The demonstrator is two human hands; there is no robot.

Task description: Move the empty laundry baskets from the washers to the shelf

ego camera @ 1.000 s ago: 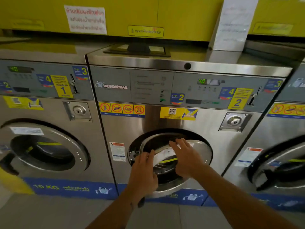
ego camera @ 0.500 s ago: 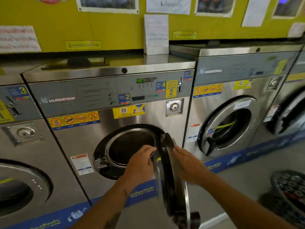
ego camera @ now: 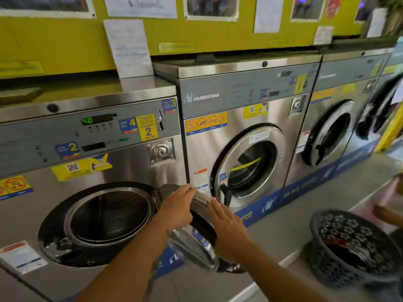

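Note:
A dark blue perforated laundry basket (ego camera: 327, 265) stands on the floor at the lower right, with dark red cloth inside it. In front of me washer number 2 (ego camera: 135, 162) has its round steel door (ego camera: 192, 243) swung out to the right, and its drum (ego camera: 109, 216) looks empty. My left hand (ego camera: 177, 207) grips the door's top edge from the inner side. My right hand (ego camera: 229, 233) lies flat against the door's outer face, fingers spread. The shelf is out of view.
More steel washers stand in a row to the right; the nearest one (ego camera: 248, 164) has its door ajar. Another person's hand (ego camera: 385, 213) reaches in at the right edge, above the basket. Grey floor runs along the machines' blue base strip.
The washer door has swung from nearly shut to wide open on the right, with both my hands following it. My view has turned right, bringing the basket into sight.

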